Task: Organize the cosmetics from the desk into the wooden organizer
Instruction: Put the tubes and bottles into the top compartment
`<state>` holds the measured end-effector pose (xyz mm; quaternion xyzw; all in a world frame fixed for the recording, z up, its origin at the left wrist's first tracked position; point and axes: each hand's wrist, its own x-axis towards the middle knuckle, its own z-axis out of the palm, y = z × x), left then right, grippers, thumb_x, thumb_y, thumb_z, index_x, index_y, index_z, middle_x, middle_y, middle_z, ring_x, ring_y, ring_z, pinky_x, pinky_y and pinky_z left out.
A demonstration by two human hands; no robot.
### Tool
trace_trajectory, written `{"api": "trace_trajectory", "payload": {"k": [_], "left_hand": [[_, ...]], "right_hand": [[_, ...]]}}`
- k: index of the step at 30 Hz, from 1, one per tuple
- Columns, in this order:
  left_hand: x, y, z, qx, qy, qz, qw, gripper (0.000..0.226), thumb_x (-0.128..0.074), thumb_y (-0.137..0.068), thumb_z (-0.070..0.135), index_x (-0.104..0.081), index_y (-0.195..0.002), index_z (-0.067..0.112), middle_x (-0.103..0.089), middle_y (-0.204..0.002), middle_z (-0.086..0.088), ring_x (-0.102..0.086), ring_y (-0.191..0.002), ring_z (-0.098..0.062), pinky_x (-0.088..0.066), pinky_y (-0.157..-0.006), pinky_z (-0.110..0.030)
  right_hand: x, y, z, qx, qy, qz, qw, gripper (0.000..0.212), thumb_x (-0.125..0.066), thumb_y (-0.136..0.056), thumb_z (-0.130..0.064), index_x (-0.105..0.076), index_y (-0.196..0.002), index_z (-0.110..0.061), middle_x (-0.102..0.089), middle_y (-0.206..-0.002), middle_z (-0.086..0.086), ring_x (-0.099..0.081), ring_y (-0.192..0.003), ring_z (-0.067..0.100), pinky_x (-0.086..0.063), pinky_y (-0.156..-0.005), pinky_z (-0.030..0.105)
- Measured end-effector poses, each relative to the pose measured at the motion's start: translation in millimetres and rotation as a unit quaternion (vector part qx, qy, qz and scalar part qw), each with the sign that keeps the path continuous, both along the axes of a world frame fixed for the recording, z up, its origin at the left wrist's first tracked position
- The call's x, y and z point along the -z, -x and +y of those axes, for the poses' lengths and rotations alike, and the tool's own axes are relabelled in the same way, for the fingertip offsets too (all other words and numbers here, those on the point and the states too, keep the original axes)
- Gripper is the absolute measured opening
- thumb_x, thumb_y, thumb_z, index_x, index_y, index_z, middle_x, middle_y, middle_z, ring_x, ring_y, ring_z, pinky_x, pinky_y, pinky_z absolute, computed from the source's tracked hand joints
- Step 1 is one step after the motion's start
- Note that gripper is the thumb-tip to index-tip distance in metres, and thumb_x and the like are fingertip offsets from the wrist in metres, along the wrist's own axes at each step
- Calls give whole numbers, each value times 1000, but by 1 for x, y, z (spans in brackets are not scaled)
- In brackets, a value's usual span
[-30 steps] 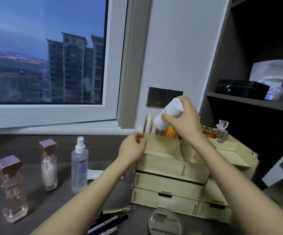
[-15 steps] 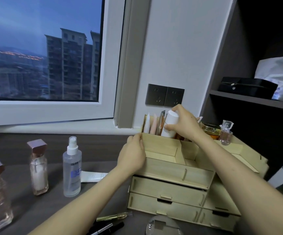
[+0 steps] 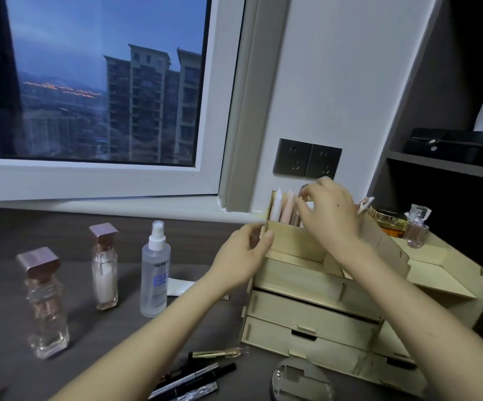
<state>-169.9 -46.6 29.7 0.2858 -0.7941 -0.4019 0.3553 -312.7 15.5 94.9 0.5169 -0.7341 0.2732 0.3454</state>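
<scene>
Dark desk (image 3: pixel 8 227) under window. Wooden organizer (image 3: pixel 315 316) at right on desk, drawers shut, tubes upright in rear left slot. Left hand (image 3: pixel 241 257) pinches organizer's left wall edge, thumb inside, fingers outside. Right hand (image 3: pixel 328 211) over rear slot among tubes, fingers curled; what it holds, cannot tell. Spray bottle (image 3: pixel 155 270) and two rose-capped bottles (image 3: pixel 104 264) (image 3: pixel 43 302) upright left of organizer, well apart. Pens (image 3: pixel 196 374) near front edge. Small perfume bottle (image 3: pixel 416 227) on organizer's right top.

Head view looks down, close over the desk (image 3: pixel 8 285), seemingly tilted.
</scene>
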Motion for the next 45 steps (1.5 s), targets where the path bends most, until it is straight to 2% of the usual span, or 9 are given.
{"api": "trace_trajectory", "payload": {"k": [5,11,19,27,30,34,38,42,45], "left_hand": [[20,-50,-10,-103,-20,82,991,23,-44,-95,25,-63,-99,12,-67,-92,1,-62,-94,-18,-48,-87,-34],[36,-99,-27,-199,-45,103,974,21,-47,-91,19,-61,-77,26,-65,-80,1,-60,-81,-20,-49,-81,-38],[30,-123,-20,-191,-45,108,975,21,-45,-91,9,-59,-79,18,-60,-69,4,-56,-63,-3,-47,-70,-23],[23,-122,-20,-186,-53,126,973,19,-49,-90,9,-64,-82,19,-66,-85,7,-62,-85,-14,-51,-86,-37],[18,-113,-15,-163,-51,138,976,19,-50,-89,10,-64,-83,21,-67,-87,5,-63,-91,-18,-51,-87,-38],[-1,-90,-1,-36,-72,162,983,13,-53,-91,21,-66,-92,25,-69,-92,4,-63,-90,-13,-51,-72,-24],[-31,-51,1,64,-44,161,984,21,-54,-91,24,-65,-108,20,-71,-97,4,-63,-84,-8,-47,-69,-20],[-54,-15,-14,11,47,124,991,24,-59,-87,17,-62,-110,18,-63,-91,9,-59,-81,-6,-46,-68,-11],[-62,8,-26,-8,58,103,993,28,-57,-88,16,-59,-116,15,-62,-100,1,-59,-88,-13,-50,-80,-24]], "right_hand": [[66,-104,18,-222,36,46,973,11,-57,-82,-8,-63,-74,-11,-61,-70,4,-56,-65,20,-40,-66,27],[145,-128,-50,-57,-333,-120,934,31,-46,-89,0,-49,-120,-4,-51,-125,13,-47,-118,31,-41,-87,39],[172,-114,-106,32,-407,0,913,37,-55,-87,-13,-52,-123,-6,-52,-125,13,-48,-116,30,-36,-95,36],[126,-123,-76,-3,-251,-354,901,31,-51,-85,-28,-61,-103,-5,-65,-105,11,-61,-97,31,-39,-64,26],[93,-129,-39,-97,-155,-394,901,18,-47,-85,-29,-56,-87,-13,-60,-82,5,-56,-78,26,-38,-57,28],[35,-125,10,-270,-60,-489,827,21,-50,-86,-15,-62,-103,-13,-68,-84,2,-64,-73,15,-52,-60,25],[-9,-88,17,-300,0,-521,799,22,-52,-80,2,-63,-98,-5,-71,-94,15,-69,-88,28,-57,-77,41],[-45,-31,5,-267,36,-497,825,30,-55,-79,9,-59,-108,2,-68,-103,16,-67,-96,26,-55,-78,36],[-51,1,-6,-238,-7,-462,854,29,-62,-78,8,-62,-102,-9,-68,-100,9,-65,-98,22,-53,-82,32]]}}
